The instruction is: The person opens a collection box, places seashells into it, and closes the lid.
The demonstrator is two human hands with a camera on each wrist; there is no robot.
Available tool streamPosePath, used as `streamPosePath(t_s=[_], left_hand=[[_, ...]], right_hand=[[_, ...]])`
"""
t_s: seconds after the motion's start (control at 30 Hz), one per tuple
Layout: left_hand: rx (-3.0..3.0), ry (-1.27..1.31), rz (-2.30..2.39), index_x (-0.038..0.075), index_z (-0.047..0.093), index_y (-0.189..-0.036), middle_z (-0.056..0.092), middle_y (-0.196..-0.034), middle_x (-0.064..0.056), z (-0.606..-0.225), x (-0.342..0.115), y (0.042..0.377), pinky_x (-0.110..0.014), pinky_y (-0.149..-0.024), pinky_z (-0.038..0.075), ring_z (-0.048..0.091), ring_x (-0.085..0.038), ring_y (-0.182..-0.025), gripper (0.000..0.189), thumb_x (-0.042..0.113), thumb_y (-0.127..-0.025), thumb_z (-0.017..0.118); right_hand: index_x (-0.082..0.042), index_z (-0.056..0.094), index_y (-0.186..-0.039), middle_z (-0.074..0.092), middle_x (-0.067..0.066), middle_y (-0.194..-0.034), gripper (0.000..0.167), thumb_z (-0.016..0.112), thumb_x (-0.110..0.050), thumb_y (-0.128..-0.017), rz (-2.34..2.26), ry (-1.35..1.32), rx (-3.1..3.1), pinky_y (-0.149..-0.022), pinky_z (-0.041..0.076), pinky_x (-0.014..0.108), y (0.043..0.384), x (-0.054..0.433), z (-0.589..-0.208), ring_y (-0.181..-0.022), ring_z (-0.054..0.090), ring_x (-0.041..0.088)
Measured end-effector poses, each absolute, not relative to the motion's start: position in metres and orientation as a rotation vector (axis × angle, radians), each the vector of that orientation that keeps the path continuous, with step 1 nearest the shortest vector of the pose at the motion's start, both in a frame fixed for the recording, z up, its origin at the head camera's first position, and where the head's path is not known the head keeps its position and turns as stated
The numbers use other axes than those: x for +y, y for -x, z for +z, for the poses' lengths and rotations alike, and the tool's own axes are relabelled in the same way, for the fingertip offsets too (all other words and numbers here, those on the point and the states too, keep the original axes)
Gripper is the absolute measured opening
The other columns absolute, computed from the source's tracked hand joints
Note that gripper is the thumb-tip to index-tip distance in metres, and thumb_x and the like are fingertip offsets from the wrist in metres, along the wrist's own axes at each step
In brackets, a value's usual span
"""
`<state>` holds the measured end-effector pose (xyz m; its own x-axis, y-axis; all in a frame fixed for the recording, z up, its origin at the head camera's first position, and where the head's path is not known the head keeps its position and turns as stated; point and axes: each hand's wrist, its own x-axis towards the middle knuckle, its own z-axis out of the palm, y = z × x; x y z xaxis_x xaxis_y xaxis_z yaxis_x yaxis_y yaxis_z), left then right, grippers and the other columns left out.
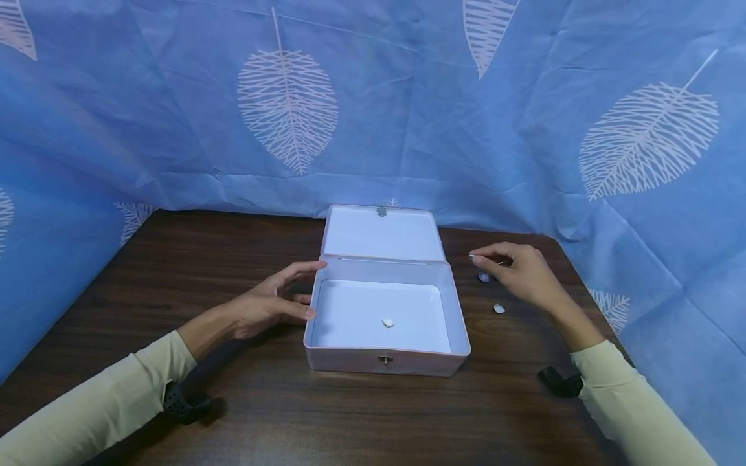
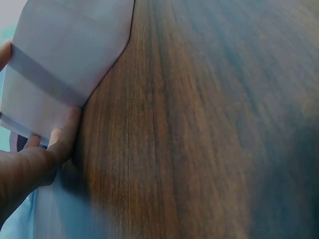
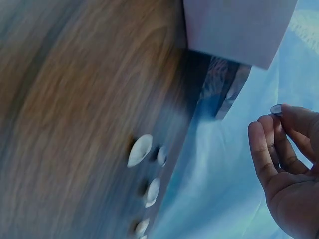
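Note:
An open white metal box (image 1: 350,361) stands on the table, its lid (image 1: 381,236) tipped back and a small white seashell (image 1: 388,323) on its floor. My left hand (image 1: 271,301) rests against the box's left side, thumb and index fingertip at the rim. In the left wrist view, fingers (image 2: 65,137) lie along the outer wall. Right of the box, my right hand (image 1: 521,268) is raised over the table, pinching a small seashell (image 3: 276,109) between thumb and fingertip. Under and beside that hand lie more seashells (image 1: 499,309), several of them showing in the right wrist view.
The dark wooden table (image 1: 245,408) carries the box near its middle. A blue cloth (image 1: 373,116) with white leaf prints hangs behind and at both sides. A small latch (image 1: 385,359) sits on the box's front wall. Dark bands (image 1: 185,404) are on both wrists.

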<state>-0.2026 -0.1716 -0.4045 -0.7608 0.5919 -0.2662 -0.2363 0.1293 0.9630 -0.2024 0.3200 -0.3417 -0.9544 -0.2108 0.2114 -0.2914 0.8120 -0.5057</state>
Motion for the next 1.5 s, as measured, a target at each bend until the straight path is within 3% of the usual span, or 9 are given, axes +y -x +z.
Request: streamPosePath(t_s=[0.17,0.4,0.73,1.03,1.5], left_hand=[[1.789,-0.342,1.694,0.03,0.032,-0.178,0.003,-0.191,-0.008,-0.403,-0.173,0.204,-0.069,-0.131,0.04,0.024,-0.058,-0.17,0.1,0.012,-0.097,0.087],[1.797,-0.348,1.692,0.03,0.031,-0.179,0.003,-0.191,-0.008,-0.404,-0.173,0.204,-0.069,-0.131,0.04,0.024,-0.057,-0.17,0.1,0.012,-0.098,0.087],[1.79,-0.325,1.692,0.03,0.032,-0.178,0.003,-0.191,-0.009,-0.405,-0.173,0.203,-0.069,-0.131,0.041,0.024,-0.058,-0.17,0.1,0.011,-0.097,0.087],[1.791,-0.332,1.693,0.029,0.031,-0.178,0.003,-0.191,-0.01,-0.406,-0.172,0.202,-0.069,-0.131,0.041,0.025,-0.059,-0.17,0.098,0.011,-0.098,0.085],[1.77,-0.334,1.711,0.029,0.031,-0.179,0.003,-0.19,-0.011,-0.404,-0.171,0.202,-0.067,-0.13,0.044,0.026,-0.059,-0.169,0.099,0.011,-0.098,0.086]], right_hand=[[-0.014,0.086,-0.13,0.084,0.012,-0.128,0.027,0.076,-0.029,-0.111,0.859,-0.433,-2.852,-0.075,0.053,0.024,0.199,0.305,-0.336,-0.087,0.072,0.014],[-0.014,0.085,-0.131,0.082,0.012,-0.132,0.027,0.073,-0.028,-0.112,0.893,-0.498,-2.854,-0.083,0.059,0.027,0.196,0.285,-0.334,-0.111,0.078,0.026],[-0.011,0.086,-0.128,0.083,0.011,-0.125,0.023,0.075,-0.021,-0.111,0.892,-0.581,-2.816,-0.088,0.06,0.039,0.192,0.259,-0.339,-0.112,0.077,0.029],[-0.01,0.086,-0.126,0.083,0.007,-0.119,0.021,0.077,-0.02,-0.109,0.965,-0.666,-2.807,-0.082,0.061,0.029,0.193,0.241,-0.343,-0.101,0.076,0.019],[-0.008,0.085,-0.127,0.085,0.005,-0.119,0.023,0.079,-0.018,-0.108,1.067,-0.761,-2.845,-0.094,0.065,0.034,0.194,0.219,-0.351,-0.108,0.078,0.019]])
